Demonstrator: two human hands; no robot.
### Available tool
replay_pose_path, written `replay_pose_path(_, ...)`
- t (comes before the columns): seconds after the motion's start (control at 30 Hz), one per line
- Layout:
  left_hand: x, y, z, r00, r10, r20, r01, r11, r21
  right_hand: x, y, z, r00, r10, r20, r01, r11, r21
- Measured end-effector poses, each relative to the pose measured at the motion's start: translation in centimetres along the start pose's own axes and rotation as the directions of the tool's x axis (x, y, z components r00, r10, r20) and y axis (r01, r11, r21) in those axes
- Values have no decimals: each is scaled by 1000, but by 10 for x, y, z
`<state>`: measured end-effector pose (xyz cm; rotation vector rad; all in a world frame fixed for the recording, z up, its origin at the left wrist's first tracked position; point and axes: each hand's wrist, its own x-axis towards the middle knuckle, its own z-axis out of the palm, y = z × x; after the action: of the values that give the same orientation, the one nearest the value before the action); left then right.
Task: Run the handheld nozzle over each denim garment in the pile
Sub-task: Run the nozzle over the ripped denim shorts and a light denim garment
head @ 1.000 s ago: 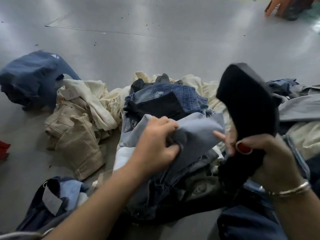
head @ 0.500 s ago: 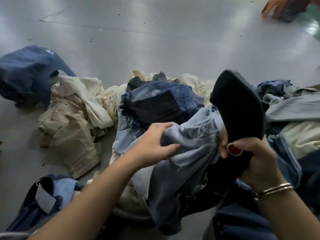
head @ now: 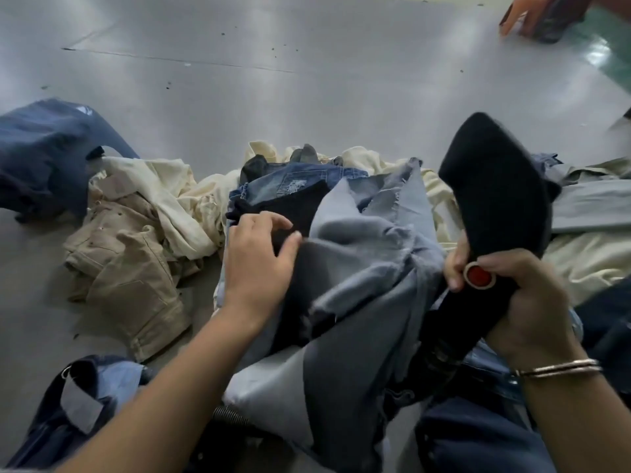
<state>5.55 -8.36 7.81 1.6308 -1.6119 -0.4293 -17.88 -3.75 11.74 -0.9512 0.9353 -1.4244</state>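
Faded, fray-edged light-blue denim (head: 362, 264) lies rumpled atop the garment pile (head: 300, 186) on the smooth grey floor (head: 307, 97). The left hand (head: 256, 257) rests on it, fingers relaxed and spread. The right hand (head: 515, 295) grips the matte black, wedge-shaped nozzle (head: 498, 189) with its round red button (head: 478, 275), touching the denim's right edge.
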Motion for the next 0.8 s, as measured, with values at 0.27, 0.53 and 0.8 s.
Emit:
replay_pose_path(0.27,-45,13,3,662,-161,732,117,987,112,5,5,20,998,-67,-4,67,998,4)
replay_pose_path(0.53,-38,14,13,639,-88,764,481,821,-308,-8,9,28,997,-22,77,20,1000,18)
replay_pose_path(0.8,-27,26,16,645,-204,737,764,160,-625,1,5,15,998,-38,-51,34,997,-70)
